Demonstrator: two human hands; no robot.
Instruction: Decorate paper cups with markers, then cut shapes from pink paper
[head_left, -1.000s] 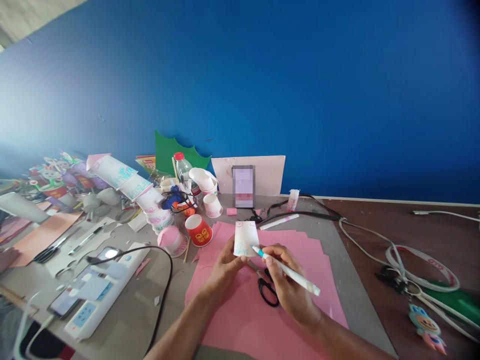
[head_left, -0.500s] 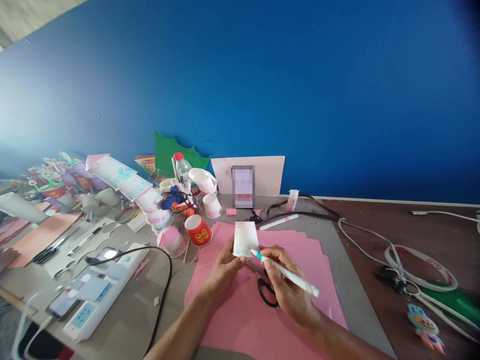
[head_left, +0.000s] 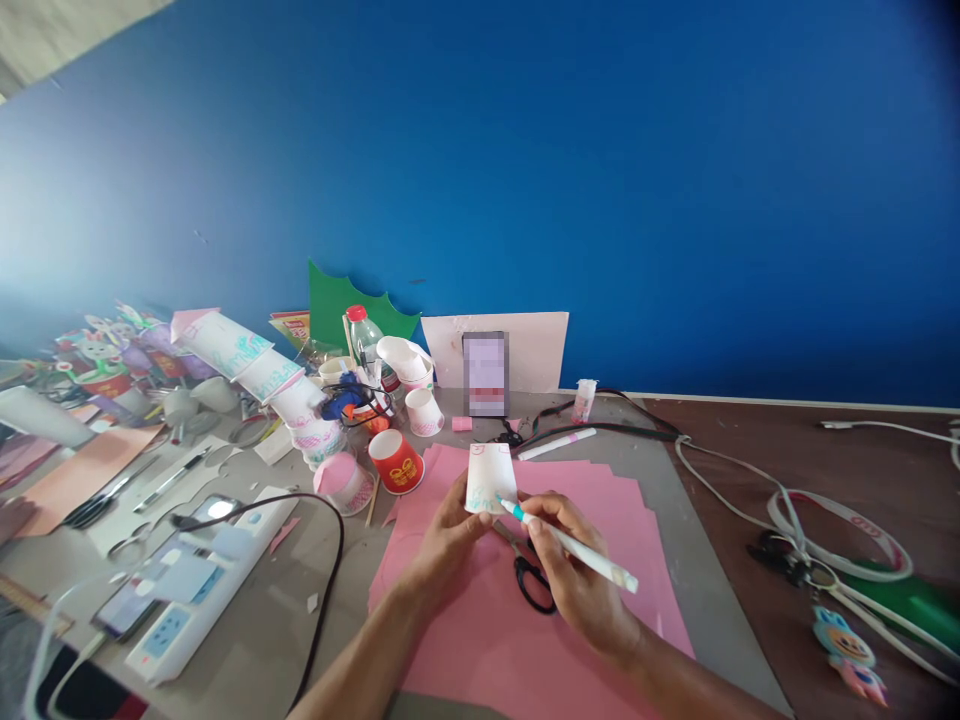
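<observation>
My left hand point(head_left: 454, 530) grips a white paper cup point(head_left: 491, 475), its fingers behind and under it. Pink outlines show near the cup's top edge and teal marks near its lower edge. My right hand point(head_left: 574, 560) holds a white marker point(head_left: 589, 558) with a teal collar, its tip at the cup's lower right side. Beneath my hands lie pink paper sheets point(head_left: 465, 650). Black-handled scissors point(head_left: 534, 585) rest on the paper, partly hidden by my right hand.
A tower of decorated paper cups point(head_left: 259, 370) leans at the left. Near it stand a red cup point(head_left: 397, 462) and a pink-coned cup point(head_left: 345, 483). A power strip point(head_left: 202, 590) with a black cable lies front left. A phone point(head_left: 486, 373) leans on a white board point(head_left: 544, 350).
The marker tip has shifted very slightly along the cup, with a little more teal marking showing. At the far left edge, part of another hand has come into view.
</observation>
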